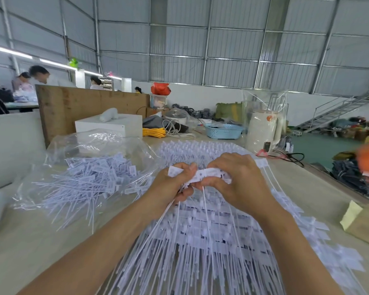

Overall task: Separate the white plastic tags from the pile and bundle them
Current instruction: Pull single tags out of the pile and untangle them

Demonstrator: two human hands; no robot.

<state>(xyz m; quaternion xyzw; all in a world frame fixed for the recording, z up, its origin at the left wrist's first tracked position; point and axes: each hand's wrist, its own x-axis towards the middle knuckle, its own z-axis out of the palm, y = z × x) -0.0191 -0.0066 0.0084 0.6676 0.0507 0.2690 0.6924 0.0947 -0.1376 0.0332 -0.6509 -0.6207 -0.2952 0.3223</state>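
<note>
- The table (30, 241) is carrying everything: a wide spread of white tags (200, 241) is lying across its middle and near side, tails pointing toward the near edge, flat heads fanning out to the far side and the right.
- A clear bag (90, 150) is sitting to the left, open, with a loose pile (90, 179) of the same tags spilling from it in every direction.
- A white kettle (263, 130) in plastic wrap and a blue basket (223, 131) are standing at the far side, well apart from the work.
- Both hands are working just above the spread, at its centre. The left hand (175, 184) is gripping a thin bunch of tags, tails hanging down under the palm.
- The right hand (237, 177) is pinching the label ends of that same bunch (207, 174), fingers curling under them.
- Risks, as I am judging them: the hanging tails are trailing into the spread below, so lifting could snag and drag neighbours out of line.
- A loosening pinch could let the heads slide apart, leaving the bunch uneven.
- Blur is hiding how many tags are being held, so a miscount seems possible.
</note>
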